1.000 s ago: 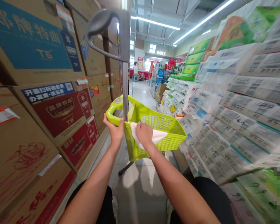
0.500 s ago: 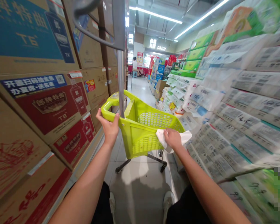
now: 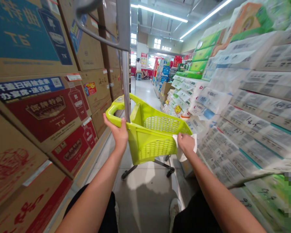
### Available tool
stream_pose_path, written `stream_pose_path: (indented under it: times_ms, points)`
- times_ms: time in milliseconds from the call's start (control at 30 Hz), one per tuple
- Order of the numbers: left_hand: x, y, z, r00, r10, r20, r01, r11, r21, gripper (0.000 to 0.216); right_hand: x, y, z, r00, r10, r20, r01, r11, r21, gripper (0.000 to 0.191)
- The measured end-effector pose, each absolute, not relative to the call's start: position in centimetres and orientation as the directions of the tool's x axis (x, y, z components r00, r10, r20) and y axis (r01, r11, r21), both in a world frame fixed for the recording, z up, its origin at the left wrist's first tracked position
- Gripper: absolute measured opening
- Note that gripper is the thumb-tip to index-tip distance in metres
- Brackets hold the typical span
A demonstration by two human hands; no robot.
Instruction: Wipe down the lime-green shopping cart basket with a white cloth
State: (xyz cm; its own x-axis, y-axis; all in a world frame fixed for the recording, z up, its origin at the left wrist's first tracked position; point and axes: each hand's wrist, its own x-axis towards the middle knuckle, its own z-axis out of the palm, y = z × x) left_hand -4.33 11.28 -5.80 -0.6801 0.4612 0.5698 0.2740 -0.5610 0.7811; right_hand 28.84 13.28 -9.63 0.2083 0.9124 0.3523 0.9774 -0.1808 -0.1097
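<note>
Holding the near left end of the lime-green basket (image 3: 149, 134) is the left hand (image 3: 117, 134), its thumb and fingers set apart along the molded edge. The right hand (image 3: 186, 142) is bunching a white cloth (image 3: 181, 157) in closed fingers, pressing it at the basket's right end; cloth edges are sticking out on both sides of the fist and hanging below. Basket is standing mid-aisle, in front of the person, its perforated walls showing. Metal pole (image 3: 126, 84) is rising at its left end, carrying a grey handle (image 3: 123, 27) that is running out of view at the top. Dark legs with casters (image 3: 170, 172) are resting on the tiled floor (image 3: 147, 191). On the left, printed cartons (image 3: 46, 110) are standing stacked; on the right, plastic-wrapped packs (image 3: 247, 119) are piling up, some bearing handwritten numbers. Far down the aisle, another person (image 3: 138, 64) is showing near a blue stool (image 3: 138, 76); a DAILY sign (image 3: 166, 49) is hanging beyond. Person's shoes (image 3: 175, 207) are showing near, below the basket.
</note>
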Motion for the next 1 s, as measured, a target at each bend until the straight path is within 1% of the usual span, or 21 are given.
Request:
stream_pose_path:
  times_ms: [67,100,133,200,267,300,367,467,533,667,800,900,1000]
  points:
    - [-3.4,10.8,-5.7,-0.678,0.463,0.571,0.273,-0.563,0.780,0.088,24.9,12.6,-8.4,0.135,0.923,0.360,0.986,-0.091,-0.136,0.046]
    - [-3.0,10.6,-5.7,-0.675,0.469,0.570,0.268,-0.564,0.781,0.088,22.3,12.2,-7.7,0.076,0.929,0.363,0.987,-0.018,-0.163,0.043]
    - [-2.5,10.3,-5.7,-0.669,0.476,0.571,0.262,-0.567,0.781,0.089,19.5,11.8,-6.8,0.030,0.924,0.381,0.978,0.052,-0.203,0.041]
    - [-1.8,9.9,-5.7,-0.655,0.489,0.576,0.254,-0.576,0.777,0.091,13.9,11.1,-5.1,-0.057,0.911,0.409,0.934,0.193,-0.301,0.045]
    - [-1.4,9.7,-5.7,-0.647,0.490,0.584,0.260,-0.578,0.773,0.092,9.4,10.5,-3.6,-0.073,0.911,0.407,0.886,0.247,-0.393,0.047]
    - [-1.4,9.6,-5.8,-0.647,0.487,0.586,0.267,-0.576,0.773,0.092,7.9,10.3,-3.1,-0.072,0.907,0.415,0.870,0.261,-0.419,0.046]
    - [-1.7,9.7,-5.9,-0.657,0.472,0.587,0.283,-0.568,0.773,0.090,6.7,9.8,-2.7,-0.112,0.880,0.462,0.845,0.329,-0.422,0.041]
    - [-2.7,9.8,-5.9,-0.666,0.450,0.595,0.294,-0.575,0.764,0.089,8.2,9.7,-3.8,-0.207,0.812,0.546,0.835,0.438,-0.334,0.035]
    - [-3.3,9.9,-5.8,-0.662,0.450,0.600,0.291,-0.583,0.758,0.088,10.4,10.0,-5.0,-0.220,0.818,0.531,0.867,0.414,-0.278,0.036]
    - [-4.3,10.1,-5.7,-0.665,0.458,0.590,0.295,-0.565,0.771,0.084,17.0,11.2,-7.5,-0.174,0.890,0.422,0.943,0.275,-0.190,0.041]
    - [-5.1,10.6,-5.9,-0.672,0.445,0.592,0.291,-0.576,0.764,0.083,25.6,12.1,-9.3,-0.089,0.924,0.371,0.989,0.126,-0.079,0.041]
    - [-5.0,10.6,-6.0,-0.675,0.442,0.591,0.288,-0.580,0.762,0.084,30.5,12.5,-10.1,0.004,0.940,0.342,0.999,0.014,-0.051,0.043]
    - [-3.7,10.0,-5.7,-0.687,0.446,0.574,0.292,-0.553,0.780,0.083,32.4,12.9,-10.4,0.106,0.930,0.352,0.994,-0.091,-0.059,0.048]
